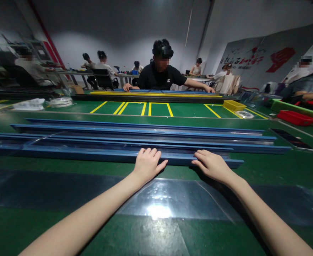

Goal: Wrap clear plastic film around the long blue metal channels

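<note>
Several long blue channel-shaped strips (113,132) lie side by side across the table. My left hand (147,165) grips the nearest blue strip (87,156), fingers over its front wall and thumb along the near side. Farther right, my right hand (212,165) holds the same strip near its right end, with its fingers bent over the edge. Both sets of fingertips are partly hidden inside the channel. Between my forearms and beyond them, a long band of clear plastic film (183,201) lies flat on the green tabletop (129,231).
Opposite me a co-worker (160,73) handles long yellow strips (156,94). A phone (292,139) lies to the right. A yellow tray (233,105), a red tray (297,117) and coiled white cord (60,102) are farther back. Other people sit behind.
</note>
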`<action>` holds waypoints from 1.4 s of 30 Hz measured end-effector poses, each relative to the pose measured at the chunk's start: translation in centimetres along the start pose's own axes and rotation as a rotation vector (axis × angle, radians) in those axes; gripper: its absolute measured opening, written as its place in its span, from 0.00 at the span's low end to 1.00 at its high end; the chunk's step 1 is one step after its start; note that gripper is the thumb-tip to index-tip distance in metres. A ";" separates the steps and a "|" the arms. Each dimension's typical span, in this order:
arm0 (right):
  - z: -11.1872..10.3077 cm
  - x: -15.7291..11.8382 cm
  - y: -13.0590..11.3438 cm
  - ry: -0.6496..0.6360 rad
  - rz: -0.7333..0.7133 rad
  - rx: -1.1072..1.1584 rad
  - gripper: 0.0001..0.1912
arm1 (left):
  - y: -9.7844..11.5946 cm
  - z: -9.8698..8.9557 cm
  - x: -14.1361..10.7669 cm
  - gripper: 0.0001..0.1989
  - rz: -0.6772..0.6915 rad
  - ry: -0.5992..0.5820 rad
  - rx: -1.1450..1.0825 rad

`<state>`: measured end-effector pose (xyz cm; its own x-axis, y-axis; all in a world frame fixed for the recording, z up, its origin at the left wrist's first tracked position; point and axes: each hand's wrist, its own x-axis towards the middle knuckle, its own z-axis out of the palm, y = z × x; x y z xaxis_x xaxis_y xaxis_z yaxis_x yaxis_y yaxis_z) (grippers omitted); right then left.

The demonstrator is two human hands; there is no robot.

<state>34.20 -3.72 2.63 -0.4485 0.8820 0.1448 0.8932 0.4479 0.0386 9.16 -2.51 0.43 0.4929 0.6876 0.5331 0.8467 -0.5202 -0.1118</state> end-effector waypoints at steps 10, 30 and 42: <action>-0.1 0.0 -0.1 0.001 0.002 0.003 0.15 | 0.0 -0.1 0.0 0.16 -0.002 -0.002 -0.011; 0.0 0.0 0.0 0.016 -0.003 0.001 0.15 | 0.0 0.0 -0.1 0.16 0.004 0.000 -0.007; -0.1 0.0 -0.2 0.003 0.006 0.003 0.15 | 0.0 0.0 0.0 0.17 0.000 0.000 -0.013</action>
<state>34.03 -3.83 2.76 -0.4433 0.8840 0.1483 0.8957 0.4433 0.0350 9.13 -2.51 0.45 0.4928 0.6874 0.5335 0.8441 -0.5266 -0.1012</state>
